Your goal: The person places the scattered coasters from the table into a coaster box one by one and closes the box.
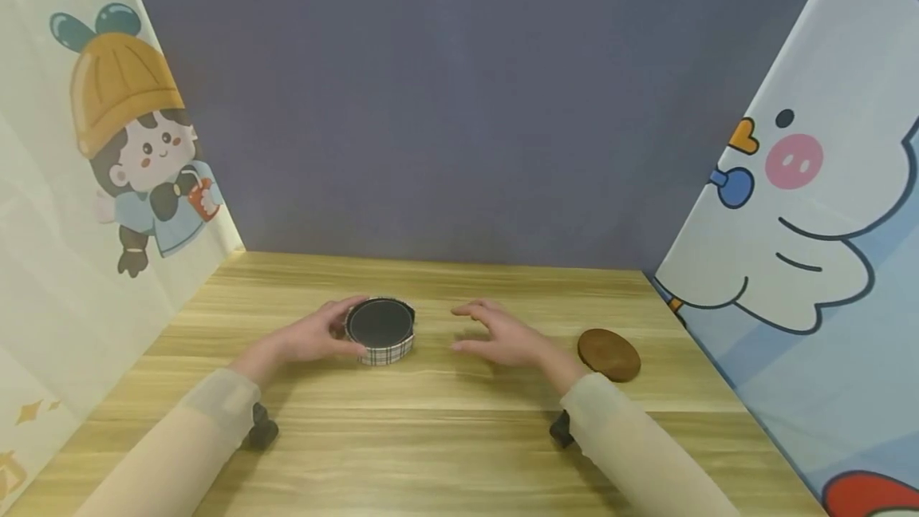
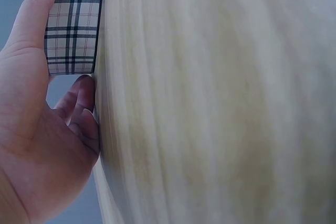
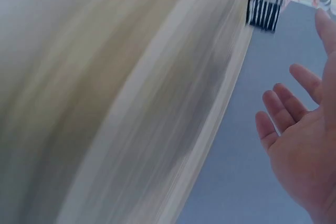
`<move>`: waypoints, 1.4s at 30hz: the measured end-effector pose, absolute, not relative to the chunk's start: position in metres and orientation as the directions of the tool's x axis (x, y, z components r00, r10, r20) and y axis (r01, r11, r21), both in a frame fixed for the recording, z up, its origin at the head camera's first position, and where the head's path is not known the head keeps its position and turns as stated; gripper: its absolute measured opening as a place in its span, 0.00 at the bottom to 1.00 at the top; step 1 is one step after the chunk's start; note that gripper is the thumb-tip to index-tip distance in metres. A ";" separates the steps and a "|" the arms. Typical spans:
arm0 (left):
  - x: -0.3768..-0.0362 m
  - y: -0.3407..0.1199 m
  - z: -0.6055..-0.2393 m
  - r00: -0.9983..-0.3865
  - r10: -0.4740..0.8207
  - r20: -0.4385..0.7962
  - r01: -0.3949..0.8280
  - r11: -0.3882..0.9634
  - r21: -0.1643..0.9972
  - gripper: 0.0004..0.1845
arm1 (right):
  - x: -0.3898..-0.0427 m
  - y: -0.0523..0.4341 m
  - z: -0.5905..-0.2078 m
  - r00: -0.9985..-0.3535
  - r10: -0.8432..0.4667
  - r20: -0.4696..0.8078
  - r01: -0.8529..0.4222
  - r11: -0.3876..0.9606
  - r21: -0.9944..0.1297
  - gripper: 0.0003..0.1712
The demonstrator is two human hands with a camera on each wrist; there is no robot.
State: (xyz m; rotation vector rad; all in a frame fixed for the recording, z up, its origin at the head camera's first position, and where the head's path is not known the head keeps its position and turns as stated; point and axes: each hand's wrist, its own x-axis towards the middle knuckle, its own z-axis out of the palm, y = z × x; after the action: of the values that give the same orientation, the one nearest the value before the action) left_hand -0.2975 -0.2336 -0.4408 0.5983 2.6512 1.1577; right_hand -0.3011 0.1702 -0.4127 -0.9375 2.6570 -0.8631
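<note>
Two hands [image 1: 316,337], one plaid round box [image 1: 381,332], one brown disc [image 1: 609,354], one table [image 1: 445,429].

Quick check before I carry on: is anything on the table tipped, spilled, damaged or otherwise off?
Nothing stands out. The round plaid box sits flat on the wooden table, gripped by the left hand. The right hand hovers open beside it, and the brown disc lies flat to the right. No spill or damage shows.

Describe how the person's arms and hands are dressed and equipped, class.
Both arms wear thin, pale cream sleeves, the left sleeve and right sleeve, ending at the wrists. The left hand and right hand are bare. A small black device sits under each wrist.
</note>
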 end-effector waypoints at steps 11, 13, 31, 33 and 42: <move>-0.300 -0.234 -0.443 -0.897 0.441 -0.024 0.281 0.612 0.740 0.59 | -0.294 0.280 -0.415 -0.870 -0.492 0.034 -0.417 0.696 -0.584 0.42; -0.301 -0.234 -0.443 -0.897 0.441 -0.025 0.279 0.610 0.741 0.59 | -0.294 0.298 -0.419 -0.880 -0.471 0.056 -0.416 0.710 -0.568 0.42; -0.300 -0.235 -0.444 -0.902 0.430 -0.036 0.266 0.621 0.737 0.60 | -0.283 0.418 -0.447 -0.929 -0.357 0.099 -0.355 0.784 -0.508 0.39; -0.299 -0.234 -0.443 -0.903 0.427 -0.037 0.264 0.623 0.736 0.60 | -0.284 0.425 -0.448 -0.933 -0.350 0.081 -0.340 0.789 -0.511 0.40; -0.297 -0.233 -0.441 -0.904 0.426 -0.032 0.270 0.628 0.730 0.58 | -0.283 0.433 -0.448 -0.938 -0.346 -0.006 -0.293 0.803 -0.519 0.50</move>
State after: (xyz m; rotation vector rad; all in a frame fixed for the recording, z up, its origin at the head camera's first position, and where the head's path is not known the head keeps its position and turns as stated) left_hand -0.2972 -0.2326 -0.4409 0.5738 2.6480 1.1368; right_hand -0.2834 0.4327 -0.4479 -0.5125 2.8876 -0.8057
